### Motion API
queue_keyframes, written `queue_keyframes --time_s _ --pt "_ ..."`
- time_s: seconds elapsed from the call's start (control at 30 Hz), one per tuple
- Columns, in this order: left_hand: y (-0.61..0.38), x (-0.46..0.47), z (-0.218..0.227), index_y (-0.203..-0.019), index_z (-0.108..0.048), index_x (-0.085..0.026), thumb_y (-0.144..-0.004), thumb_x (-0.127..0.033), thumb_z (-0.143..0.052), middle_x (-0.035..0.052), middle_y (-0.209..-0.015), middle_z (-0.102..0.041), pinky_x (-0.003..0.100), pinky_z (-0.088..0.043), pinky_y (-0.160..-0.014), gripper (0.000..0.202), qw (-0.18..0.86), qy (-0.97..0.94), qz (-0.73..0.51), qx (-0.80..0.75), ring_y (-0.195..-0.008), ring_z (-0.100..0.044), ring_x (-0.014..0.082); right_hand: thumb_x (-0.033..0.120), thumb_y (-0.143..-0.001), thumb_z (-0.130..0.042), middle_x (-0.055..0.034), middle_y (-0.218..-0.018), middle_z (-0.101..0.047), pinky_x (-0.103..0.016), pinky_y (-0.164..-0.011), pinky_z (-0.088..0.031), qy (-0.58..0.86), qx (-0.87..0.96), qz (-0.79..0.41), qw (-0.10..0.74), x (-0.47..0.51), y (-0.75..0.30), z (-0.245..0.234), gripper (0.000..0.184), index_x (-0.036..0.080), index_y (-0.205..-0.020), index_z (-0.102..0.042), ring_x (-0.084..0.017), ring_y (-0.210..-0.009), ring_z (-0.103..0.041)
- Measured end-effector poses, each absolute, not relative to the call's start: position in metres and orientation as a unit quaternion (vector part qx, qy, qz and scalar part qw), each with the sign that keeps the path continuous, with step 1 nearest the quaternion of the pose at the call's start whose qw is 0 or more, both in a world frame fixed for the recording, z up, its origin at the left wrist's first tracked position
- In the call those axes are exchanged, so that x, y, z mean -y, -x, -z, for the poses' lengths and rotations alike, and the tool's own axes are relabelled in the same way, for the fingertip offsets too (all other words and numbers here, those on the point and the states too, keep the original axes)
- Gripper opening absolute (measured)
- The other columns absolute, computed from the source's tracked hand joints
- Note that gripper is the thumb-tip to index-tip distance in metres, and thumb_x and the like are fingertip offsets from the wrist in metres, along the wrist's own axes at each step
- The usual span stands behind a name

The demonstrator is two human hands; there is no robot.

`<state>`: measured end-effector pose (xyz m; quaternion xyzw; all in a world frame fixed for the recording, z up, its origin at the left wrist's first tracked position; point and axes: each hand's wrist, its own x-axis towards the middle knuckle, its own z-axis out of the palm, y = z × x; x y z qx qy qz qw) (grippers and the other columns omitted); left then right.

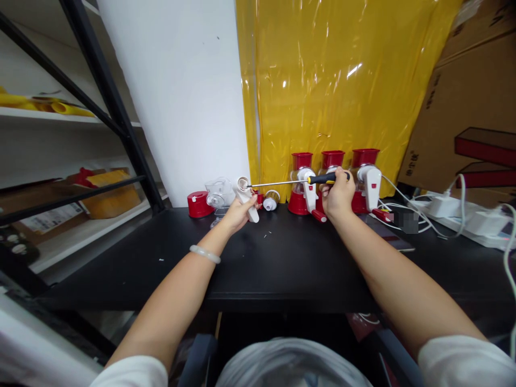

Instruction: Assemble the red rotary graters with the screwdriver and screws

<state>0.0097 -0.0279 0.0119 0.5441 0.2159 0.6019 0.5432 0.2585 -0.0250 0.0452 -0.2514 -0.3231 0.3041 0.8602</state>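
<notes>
My left hand (238, 213) is closed around a white crank handle (253, 214), its round hollow end turned up and to the side. In my right hand (339, 194) is a screwdriver (318, 178) with a black and yellow grip, held level. Its long shaft points left, and the tip meets the round end of the handle; whether it sits in a screw I cannot tell. Just behind lie a grater drum (271, 200), a red base (199, 205) and a clear plastic housing (217, 193). Small screws (267, 234) lie on the black table (282, 269).
Several red and white rotary graters (301, 185) stand at the back right. White cables and a power strip (479, 220) lie on the right, below a large cardboard box (467, 118). A shelf rack (108, 91) stands left. A lined bin (290, 365) is below the table edge.
</notes>
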Motion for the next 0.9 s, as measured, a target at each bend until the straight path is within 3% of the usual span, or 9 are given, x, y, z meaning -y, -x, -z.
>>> queue_keyframes --time_s 0.37,0.9 --pt "-0.0072 0.0297 -0.0139 -0.086 -0.056 -0.018 -0.061 -0.016 -0.085 -0.0061 -0.07 -0.056 0.026 -0.045 -0.072 0.038 0.543 -0.539 -0.622 -0.166 -0.064 -0.054 0.0083 0.052 -0.077 -0.065 0.0133 -0.052 -0.043 -0.016 -0.027 -0.025 0.237 0.339 -0.326 0.85 0.0273 -0.2541 -0.0447 0.038 0.023 -0.08 -0.041 -0.004 -0.031 -0.042" --pt "-0.0069 0.0269 -0.0115 -0.082 -0.058 -0.017 -0.06 -0.019 -0.087 -0.0046 -0.07 -0.06 0.027 -0.045 -0.072 0.037 0.536 -0.557 -0.606 -0.185 -0.065 -0.057 0.0093 0.049 -0.075 -0.067 0.0129 -0.055 -0.046 -0.015 -0.028 -0.029 0.227 0.343 -0.318 0.854 0.0285 -0.2528 -0.0445 0.035 0.023 -0.079 -0.043 -0.003 -0.033 -0.044"
